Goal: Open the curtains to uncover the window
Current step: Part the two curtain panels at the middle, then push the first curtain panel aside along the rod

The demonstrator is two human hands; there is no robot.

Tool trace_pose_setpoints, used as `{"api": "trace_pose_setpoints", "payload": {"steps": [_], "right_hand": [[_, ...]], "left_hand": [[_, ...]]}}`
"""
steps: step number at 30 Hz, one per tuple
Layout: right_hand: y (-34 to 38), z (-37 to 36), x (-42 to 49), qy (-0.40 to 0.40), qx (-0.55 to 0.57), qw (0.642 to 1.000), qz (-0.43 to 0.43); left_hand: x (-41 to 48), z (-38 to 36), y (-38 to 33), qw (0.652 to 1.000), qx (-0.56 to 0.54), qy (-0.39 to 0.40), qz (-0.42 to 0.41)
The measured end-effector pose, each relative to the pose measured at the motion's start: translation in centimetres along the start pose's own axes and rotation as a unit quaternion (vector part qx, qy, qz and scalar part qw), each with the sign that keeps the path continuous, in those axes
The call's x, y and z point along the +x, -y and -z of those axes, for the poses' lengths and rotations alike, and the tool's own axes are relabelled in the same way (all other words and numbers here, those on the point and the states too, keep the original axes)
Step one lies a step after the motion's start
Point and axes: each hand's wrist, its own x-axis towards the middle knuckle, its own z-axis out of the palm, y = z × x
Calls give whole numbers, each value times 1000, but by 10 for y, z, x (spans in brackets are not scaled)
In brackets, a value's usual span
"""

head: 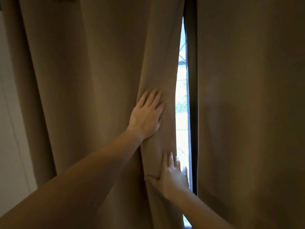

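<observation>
Nearest: right hand (173,176), unclenched, fingers flat on the inner hem of the tan, heavy fabric left curtain panel (102,80), fingertips past the hem into the gap. Higher up same fold: left hand (146,115), unclenched, palm pressed flat. Beyond: bright window strip (181,103), dark frame bar (192,113), right curtain panel (250,104). Hem vertical; likely push leftward.
</observation>
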Motion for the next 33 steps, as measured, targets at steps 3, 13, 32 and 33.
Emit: {"api": "trace_pose_setpoints", "payload": {"steps": [3,13,32,33], "right_hand": [[27,-11,8,-2,2,1000,21],[121,-69,51,-5,29,995,92],[276,-112,62,59,66,979,181],[283,-116,63,63,68,979,184]], "left_hand": [[-17,-6,23,1000,3,-10,10],[-71,-19,99,998,38,10,51],[-169,-47,234,983,130,72,105],[-174,-50,240,982,134,75,107]]}}
